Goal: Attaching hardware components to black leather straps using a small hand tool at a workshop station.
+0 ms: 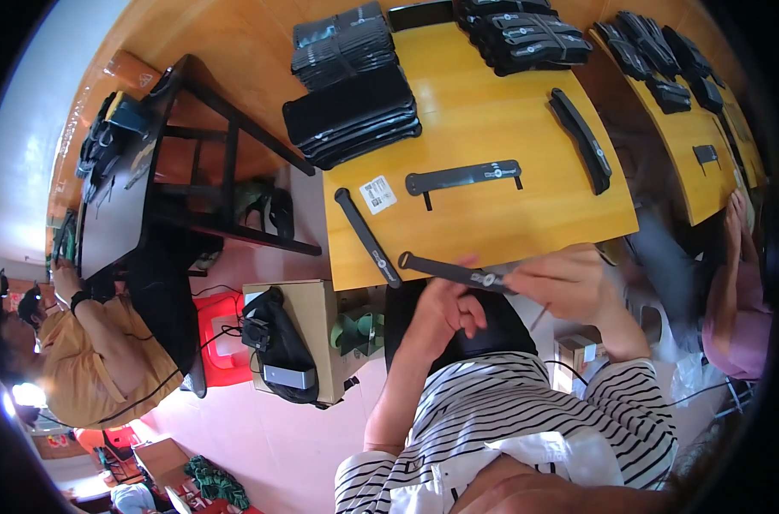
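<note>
My left hand [448,308] and my right hand [568,281] together hold a long flat black strap [445,268] at the near edge of the yellow wooden table [484,128]. The left hand's fingers curl under its middle; the right hand pinches its right end. Another black strap [368,237] lies slanted on the table just left of it. A third flat black strap [463,177] with a small tab lies in the table's middle beside a small white label card [377,194]. A thicker curved black piece [582,140] rests at the right.
Stacks of black straps [348,107] crowd the far side of the table, with more stacks [527,34] further back. A second table [694,146] stands right, a person's arm [737,283] beside it. Left, a person in yellow [89,351] sits at a dark table [115,197]. A cardboard box [308,330] stands below.
</note>
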### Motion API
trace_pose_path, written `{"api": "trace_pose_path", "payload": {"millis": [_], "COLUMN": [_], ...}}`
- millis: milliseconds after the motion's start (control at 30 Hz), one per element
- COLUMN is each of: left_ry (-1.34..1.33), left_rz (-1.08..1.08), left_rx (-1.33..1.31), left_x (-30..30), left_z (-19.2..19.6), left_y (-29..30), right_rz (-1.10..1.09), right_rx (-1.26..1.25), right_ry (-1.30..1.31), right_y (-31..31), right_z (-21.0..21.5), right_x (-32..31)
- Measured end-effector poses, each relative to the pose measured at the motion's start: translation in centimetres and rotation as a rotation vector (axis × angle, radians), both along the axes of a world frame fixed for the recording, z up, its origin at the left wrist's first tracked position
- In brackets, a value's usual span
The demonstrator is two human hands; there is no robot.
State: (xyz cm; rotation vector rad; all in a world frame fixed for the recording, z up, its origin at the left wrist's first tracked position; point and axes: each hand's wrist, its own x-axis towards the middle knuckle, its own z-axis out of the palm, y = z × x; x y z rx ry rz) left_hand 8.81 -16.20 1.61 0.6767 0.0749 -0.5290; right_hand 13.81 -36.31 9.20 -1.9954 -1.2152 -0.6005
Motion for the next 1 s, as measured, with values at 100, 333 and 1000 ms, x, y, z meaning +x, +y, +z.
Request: {"api": "trace_pose_path", "payload": {"millis": [100,333,1000], "left_ry": [0.043,-0.096,-0.043], "left_rz": [0.378,0.469,0.392], "left_rx": [-0.094,0.152,0.716], "left_x": [0.9,1.7,7.9], "left_z": [-1.8,-1.2,-1.6], "left_y": [-0.1,-1.5,3.9], "right_rz": [0.001,-0.228,-0.469], "right_rx": [-0.039,0.340,0.515], "right_ry": [0.205,1.121,1.237], "right_y": [-0.6,-0.4,-4.1], "right_z": [-1.5,-4.5,-8.4], "right_x": [-0.8,-1.7,4.1]}}
